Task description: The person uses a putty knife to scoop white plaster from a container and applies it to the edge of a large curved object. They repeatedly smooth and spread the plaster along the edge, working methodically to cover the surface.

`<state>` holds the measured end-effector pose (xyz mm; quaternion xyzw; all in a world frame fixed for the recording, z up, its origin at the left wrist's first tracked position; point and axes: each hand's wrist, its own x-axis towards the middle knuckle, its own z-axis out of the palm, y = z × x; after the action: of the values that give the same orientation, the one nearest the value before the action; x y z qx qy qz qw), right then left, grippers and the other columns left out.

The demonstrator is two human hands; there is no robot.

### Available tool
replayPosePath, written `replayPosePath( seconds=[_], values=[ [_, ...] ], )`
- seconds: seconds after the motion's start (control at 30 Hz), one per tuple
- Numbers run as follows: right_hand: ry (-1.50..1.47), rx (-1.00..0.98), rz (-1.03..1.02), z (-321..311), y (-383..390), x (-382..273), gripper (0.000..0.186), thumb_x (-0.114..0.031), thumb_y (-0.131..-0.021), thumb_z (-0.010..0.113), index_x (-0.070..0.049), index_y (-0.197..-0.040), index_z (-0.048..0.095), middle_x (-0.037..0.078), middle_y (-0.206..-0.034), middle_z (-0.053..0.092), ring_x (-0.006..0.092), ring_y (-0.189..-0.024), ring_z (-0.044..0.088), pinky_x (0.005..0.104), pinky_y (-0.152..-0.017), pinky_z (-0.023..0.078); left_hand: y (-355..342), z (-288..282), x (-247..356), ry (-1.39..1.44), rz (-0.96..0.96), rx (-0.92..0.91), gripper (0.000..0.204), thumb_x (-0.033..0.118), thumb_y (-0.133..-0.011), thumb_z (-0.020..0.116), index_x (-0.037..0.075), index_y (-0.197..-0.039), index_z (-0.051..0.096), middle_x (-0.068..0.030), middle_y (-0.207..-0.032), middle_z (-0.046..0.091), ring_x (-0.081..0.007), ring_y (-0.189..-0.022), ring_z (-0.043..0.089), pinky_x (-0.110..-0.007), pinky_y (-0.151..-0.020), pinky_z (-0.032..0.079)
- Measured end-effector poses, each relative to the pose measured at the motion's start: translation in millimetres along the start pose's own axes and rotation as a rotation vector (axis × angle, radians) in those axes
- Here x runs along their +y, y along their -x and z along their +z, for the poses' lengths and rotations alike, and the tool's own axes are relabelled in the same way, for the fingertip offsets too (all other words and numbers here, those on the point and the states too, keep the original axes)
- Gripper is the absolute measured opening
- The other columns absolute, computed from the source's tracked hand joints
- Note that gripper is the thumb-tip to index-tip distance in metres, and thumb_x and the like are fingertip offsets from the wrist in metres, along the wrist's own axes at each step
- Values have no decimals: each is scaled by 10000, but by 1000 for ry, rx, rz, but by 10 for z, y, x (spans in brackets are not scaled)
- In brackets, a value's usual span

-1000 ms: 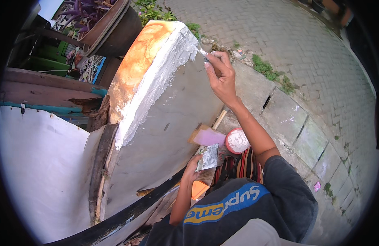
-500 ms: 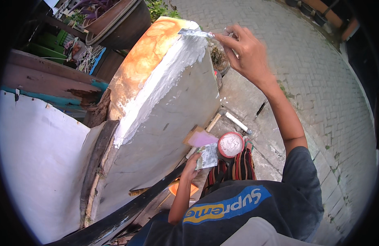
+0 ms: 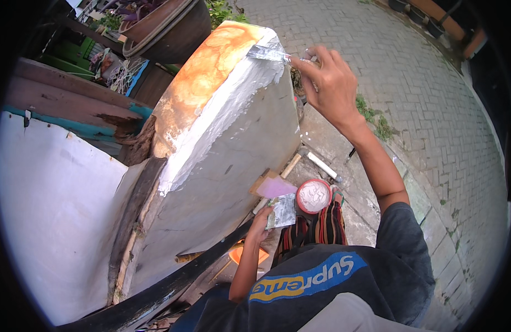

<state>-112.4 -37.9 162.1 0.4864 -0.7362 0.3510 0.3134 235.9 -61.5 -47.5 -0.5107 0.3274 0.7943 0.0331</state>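
Observation:
My right hand (image 3: pixel 334 91) is closed around the handle of a putty knife (image 3: pixel 266 53). Its blade lies flat on the far end of a band of wet white putty (image 3: pixel 225 105), which runs along the wall's top edge. Below and nearer to me, my left hand (image 3: pixel 258 227) grips one side of a flat square plate (image 3: pixel 283 211) smeared with grey-white putty. Just right of that plate stands a red-rimmed tub (image 3: pixel 299 205), with pale putty (image 3: pixel 315 195) inside. The wall (image 3: pixel 244 149) has a grey side face and an orange-brown stained top (image 3: pixel 203 61).
A pinkish sheet (image 3: pixel 276 187) and a white-handled tool (image 3: pixel 322 165) lie on the ground by the wall's foot. An orange container (image 3: pixel 247 253) sits under my left forearm. Large plant pots (image 3: pixel 172 36) stand behind the wall; grey paving (image 3: pixel 427 105) stretches to the right.
The putty knife and my right hand have moved slightly down and toward me along the putty band. My left hand keeps its hold on the plate; the whole view has shifted a little.

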Motion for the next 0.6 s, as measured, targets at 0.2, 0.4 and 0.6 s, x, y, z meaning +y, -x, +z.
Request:
replayPosePath(
  seconds=[0.2,0.4,0.6],
  values=[
    [-81,-27,-24,-10,-1,-148,363,-40,-704,656,-214,-1021,691,27,-935,582,203,-792,553,327,-633,460,-49,-72,-46,-16,-7,-68,263,238,-922,493,73,-1117,553,-30,-936,653,-112,-737,656,-258,-552,530],
    [-66,14,-38,-11,-14,42,349,-55,-676,651,-212,-984,701,25,-958,589,219,-838,557,342,-653,453,27,-5,-9,-37,-25,10,249,240,-915,513,68,-1084,574,-31,-937,654,-118,-791,650,-279,-636,529],
    [100,50,-119,-144,-165,408,338,-60,-674,658,-230,-961,711,5,-965,595,204,-858,556,341,-676,447,-46,1,-115,24,37,19,208,276,-904,544,99,-1004,589,17,-769,626,-69,-582,574,-226,-432,389]
  ],
)
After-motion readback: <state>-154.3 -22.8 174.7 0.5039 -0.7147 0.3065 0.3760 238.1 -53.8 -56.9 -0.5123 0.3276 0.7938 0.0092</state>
